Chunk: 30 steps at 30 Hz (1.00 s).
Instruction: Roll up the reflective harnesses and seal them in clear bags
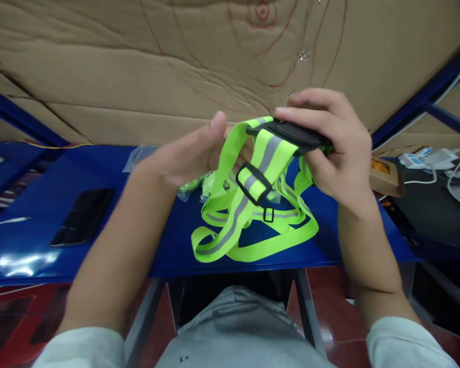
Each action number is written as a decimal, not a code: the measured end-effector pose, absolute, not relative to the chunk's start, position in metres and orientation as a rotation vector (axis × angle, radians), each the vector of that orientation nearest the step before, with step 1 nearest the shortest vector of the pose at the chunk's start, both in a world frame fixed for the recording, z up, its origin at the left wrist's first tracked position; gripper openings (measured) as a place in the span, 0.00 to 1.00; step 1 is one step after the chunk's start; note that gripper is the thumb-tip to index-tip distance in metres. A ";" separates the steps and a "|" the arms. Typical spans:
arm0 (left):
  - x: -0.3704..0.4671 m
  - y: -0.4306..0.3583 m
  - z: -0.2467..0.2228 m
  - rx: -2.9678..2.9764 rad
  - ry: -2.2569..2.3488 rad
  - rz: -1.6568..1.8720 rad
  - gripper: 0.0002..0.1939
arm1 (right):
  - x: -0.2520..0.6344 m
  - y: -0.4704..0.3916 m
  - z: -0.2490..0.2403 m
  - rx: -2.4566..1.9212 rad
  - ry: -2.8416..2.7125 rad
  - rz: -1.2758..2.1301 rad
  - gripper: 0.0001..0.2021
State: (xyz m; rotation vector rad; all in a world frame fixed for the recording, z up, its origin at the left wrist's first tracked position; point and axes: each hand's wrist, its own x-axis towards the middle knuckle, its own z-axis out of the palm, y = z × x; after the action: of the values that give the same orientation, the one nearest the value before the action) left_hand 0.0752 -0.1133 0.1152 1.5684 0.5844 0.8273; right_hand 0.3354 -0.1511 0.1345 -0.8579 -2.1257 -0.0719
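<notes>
A neon yellow-green reflective harness point(236, 220) with grey stripes and black buckles hangs in loops over the blue table. My right hand point(335, 138) grips its black panel point(291, 134) between thumb and fingers. Close by on the left is my left hand point(199, 153), its thumb stretched upward and apart. The fingers of that hand pass behind the straps and are partly hidden. One large black slider buckle point(253, 184) faces me on the front strap, and a smaller one point(269, 214) sits lower down.
Clear plastic bags with bright green contents point(191, 188) lie behind the harness on the blue table point(138, 255). A black phone point(83, 217) and a white cable end point(21, 220) are on the left. At right stand an open cardboard box point(387, 176) and white devices with cables point(431, 158). A cardboard wall point(138, 76) rises behind.
</notes>
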 end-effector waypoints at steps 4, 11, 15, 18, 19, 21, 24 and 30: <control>0.087 -0.104 0.072 1.353 0.455 0.653 0.42 | 0.334 -0.120 0.102 -0.812 -2.215 0.027 0.26; 0.100 -0.121 0.016 1.690 0.829 0.803 0.22 | 0.327 -0.119 0.041 -0.901 -2.190 0.375 0.29; 0.098 -0.126 0.005 1.403 0.681 0.802 0.16 | 0.338 -0.112 0.024 -0.719 -1.950 1.053 0.49; 0.096 -0.129 0.004 1.227 0.591 0.803 0.17 | 0.348 -0.103 0.011 -0.670 -1.797 1.433 0.46; 0.096 -0.130 0.005 1.207 0.573 0.792 0.18 | 0.350 -0.102 0.009 -0.672 -1.791 1.519 0.44; 0.095 -0.132 0.005 1.207 0.537 0.771 0.20 | 0.352 -0.103 0.007 -0.688 -1.805 1.630 0.40; 0.091 -0.132 0.005 1.238 0.490 0.786 0.22 | 0.349 -0.109 0.012 -0.691 -1.716 1.749 0.42; 0.087 -0.130 0.015 1.397 0.427 0.868 0.28 | 0.337 -0.118 0.023 -0.689 -1.664 1.923 0.36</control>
State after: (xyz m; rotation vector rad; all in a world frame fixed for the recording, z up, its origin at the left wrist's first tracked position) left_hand 0.0868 -0.1303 0.0146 1.3966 0.4271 0.8683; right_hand 0.3371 -0.1178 0.0228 -0.6895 -1.6637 1.9228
